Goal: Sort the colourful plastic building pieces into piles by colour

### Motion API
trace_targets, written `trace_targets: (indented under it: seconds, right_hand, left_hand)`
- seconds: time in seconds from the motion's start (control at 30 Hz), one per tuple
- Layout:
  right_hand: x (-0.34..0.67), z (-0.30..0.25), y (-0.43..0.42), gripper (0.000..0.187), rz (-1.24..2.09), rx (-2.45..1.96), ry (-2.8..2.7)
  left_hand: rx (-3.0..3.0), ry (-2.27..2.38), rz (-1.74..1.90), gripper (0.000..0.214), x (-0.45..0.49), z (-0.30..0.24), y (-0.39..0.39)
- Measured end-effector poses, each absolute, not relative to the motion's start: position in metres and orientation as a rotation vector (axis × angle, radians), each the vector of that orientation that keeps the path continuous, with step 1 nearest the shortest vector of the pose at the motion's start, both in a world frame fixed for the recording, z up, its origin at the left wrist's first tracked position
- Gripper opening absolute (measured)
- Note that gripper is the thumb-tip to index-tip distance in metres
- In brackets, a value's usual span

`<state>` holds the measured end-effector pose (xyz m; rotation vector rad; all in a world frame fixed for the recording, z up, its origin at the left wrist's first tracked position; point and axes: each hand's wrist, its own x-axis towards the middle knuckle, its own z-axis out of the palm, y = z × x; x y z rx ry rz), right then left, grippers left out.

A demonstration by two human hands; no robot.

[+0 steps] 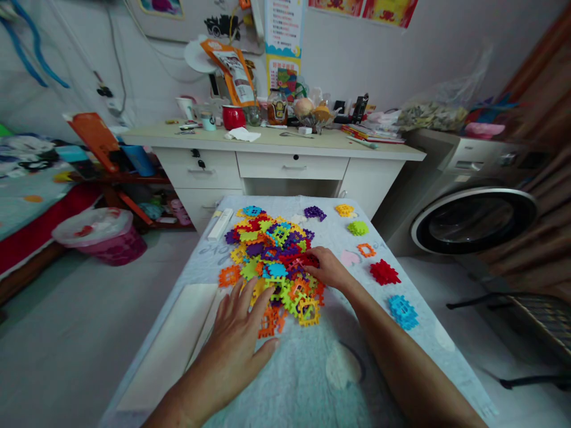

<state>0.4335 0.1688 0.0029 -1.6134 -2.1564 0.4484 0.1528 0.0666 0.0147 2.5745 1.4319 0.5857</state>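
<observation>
A heap of interlocking plastic building pieces (252, 249) in several colours lies on the cloth-covered table. My left hand (238, 327) is open with spread fingers, its fingertips at the near left side of the heap, close to an orange piece (267, 322). At the heap's right side my right hand (329, 268) has its fingers bent and closed around a red piece (297, 260). Small groups sorted by colour stand along the right: purple (314, 213), yellow (344, 210), green (357, 228), an orange piece (366, 250), red (385, 272) and blue (402, 312).
A white board or folded sheet (167, 345) lies along the table's left edge, with a white box-like strip (220, 224) beyond it. Behind stands a cluttered desk (294, 142). A washing machine (473, 196) is at right, a pink bin (104, 238) at left, a chair (535, 327) near right.
</observation>
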Motion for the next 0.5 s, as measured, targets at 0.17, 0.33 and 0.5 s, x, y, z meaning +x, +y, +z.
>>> trace_targets:
  seconds: [0.17,0.33,0.5]
  right_hand:
    - [0.43,0.008,0.168,0.026,0.491,-1.685,-2.047]
    - [0.435,0.013,0.168,0.017,0.368,-1.823,-1.868]
    - [0.481,0.025,0.16,0.021,0.178,-1.862,-1.67]
  left_hand:
    - [2.508,1.463,0.519,0.073,0.141,0.006,0.09]
    - [2.185,1.79,0.806,0.073,0.157,-0.004,0.148]
    - [1.973,2.056,1.035,0.065,0.173,-0.017,0.159]
